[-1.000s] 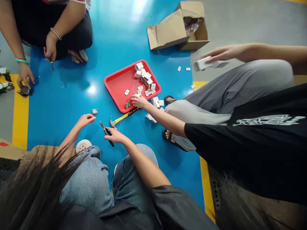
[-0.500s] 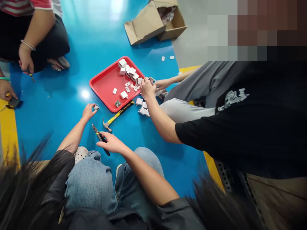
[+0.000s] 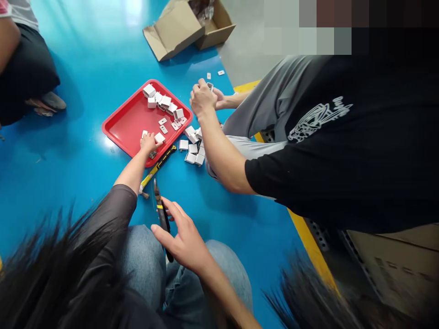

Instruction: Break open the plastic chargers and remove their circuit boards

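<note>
My left hand is over the near left edge of the red tray, its fingers bent at a small white piece and close to a white housing. Below its palm a small circuit board shows in part. My right hand holds black-handled pliers above my knees, with the jaws pointing up and away from me. Just beyond the pliers, a yellow and black hammer rests against the tray's near side.
White housings fill the tray's right part, and several more lie on the blue floor beside it. A person's hands hold a housing at the right. An open cardboard box stands behind. Another person sits at the upper left.
My left hand has moved from the floor left of the tray to over the tray; the small part it held no longer shows. The co-worker's hands have lifted away from the tray. The view has shifted.
</note>
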`<act>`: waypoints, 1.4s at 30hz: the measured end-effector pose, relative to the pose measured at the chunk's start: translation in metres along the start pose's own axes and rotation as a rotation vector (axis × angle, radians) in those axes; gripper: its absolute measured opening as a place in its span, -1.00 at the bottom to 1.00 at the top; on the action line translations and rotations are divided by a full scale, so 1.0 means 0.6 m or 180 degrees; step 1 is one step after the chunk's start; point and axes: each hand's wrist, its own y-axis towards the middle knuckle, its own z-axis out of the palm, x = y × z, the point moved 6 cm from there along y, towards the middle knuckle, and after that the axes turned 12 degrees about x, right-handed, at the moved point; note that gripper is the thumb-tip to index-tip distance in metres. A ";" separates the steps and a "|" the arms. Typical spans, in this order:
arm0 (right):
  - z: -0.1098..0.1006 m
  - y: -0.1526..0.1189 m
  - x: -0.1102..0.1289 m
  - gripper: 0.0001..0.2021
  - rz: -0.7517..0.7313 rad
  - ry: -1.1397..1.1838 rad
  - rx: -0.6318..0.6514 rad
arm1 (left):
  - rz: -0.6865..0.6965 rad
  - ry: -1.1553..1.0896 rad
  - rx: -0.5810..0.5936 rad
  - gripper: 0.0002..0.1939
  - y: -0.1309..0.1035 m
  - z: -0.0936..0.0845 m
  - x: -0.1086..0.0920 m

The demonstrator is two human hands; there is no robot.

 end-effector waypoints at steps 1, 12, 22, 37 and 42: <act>-0.006 -0.008 -0.005 -0.43 0.0039 0.0033 -0.0098 | -0.0049 -0.0164 -0.0071 -0.39 0.007 0.011 -0.008; -0.017 0.025 -0.037 -0.35 0.0315 0.0920 -0.0082 | 0.0861 -0.1347 -0.0443 -0.49 -0.127 -0.040 -0.010; 0.073 0.083 -0.013 -0.48 0.0267 0.2002 0.1216 | 0.2422 -0.1565 -0.1322 -0.62 -0.478 -0.222 0.058; 0.218 0.122 0.020 -0.56 0.0701 0.1371 0.2728 | 0.1621 0.0106 -0.1362 -0.77 -0.691 -0.253 0.150; 0.244 0.122 0.017 -0.62 0.0853 0.1301 0.3010 | 0.1407 0.0358 -0.1333 -0.77 -0.727 -0.247 0.164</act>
